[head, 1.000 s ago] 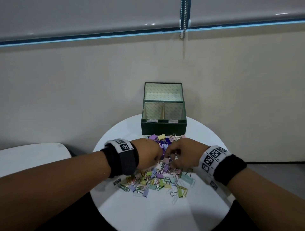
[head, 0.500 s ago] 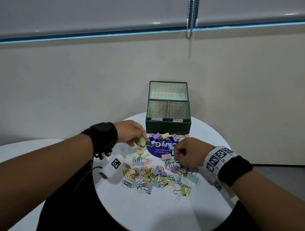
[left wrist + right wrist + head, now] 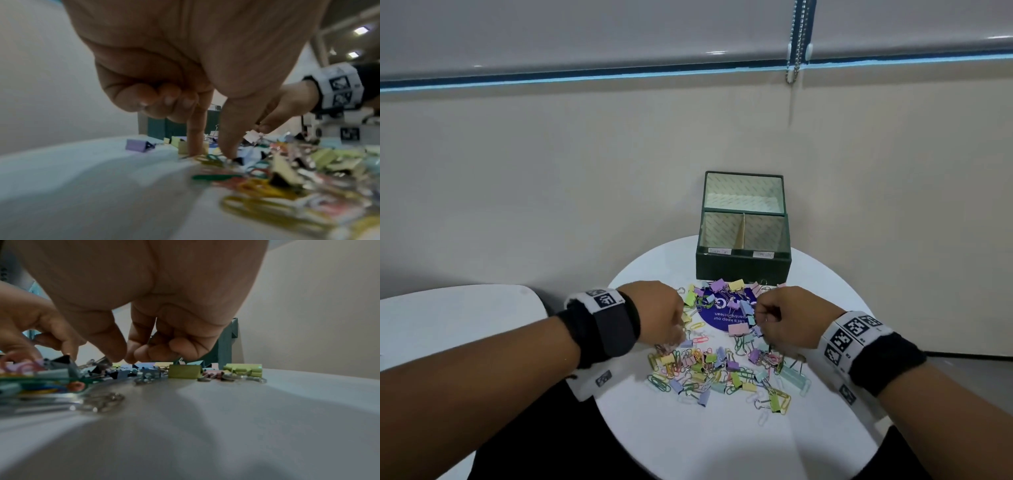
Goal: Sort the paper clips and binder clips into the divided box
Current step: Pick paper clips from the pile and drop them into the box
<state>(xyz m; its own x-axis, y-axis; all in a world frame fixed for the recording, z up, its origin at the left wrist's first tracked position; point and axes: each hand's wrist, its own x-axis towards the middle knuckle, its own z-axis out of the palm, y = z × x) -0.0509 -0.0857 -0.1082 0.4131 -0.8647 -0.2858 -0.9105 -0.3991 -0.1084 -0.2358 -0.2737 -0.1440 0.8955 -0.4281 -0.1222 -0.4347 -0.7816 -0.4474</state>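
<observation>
A heap of pastel binder clips and coloured paper clips lies on the round white table. Behind it stands the dark green divided box, lid up, with two labelled compartments. My left hand is at the heap's left edge. Its index finger and thumb point down onto paper clips with a gap between the tips, and its other fingers are curled. My right hand hovers over the heap's right side and pinches a pale pink binder clip between thumb and fingertips.
A round blue sticker with white text lies under the far clips. A second white table stands to the left. The wall is close behind the box. The near part of the round table is bare.
My left hand swung out to the far left of the heap, then came back down onto its left edge. My right hand stayed over the right side.
</observation>
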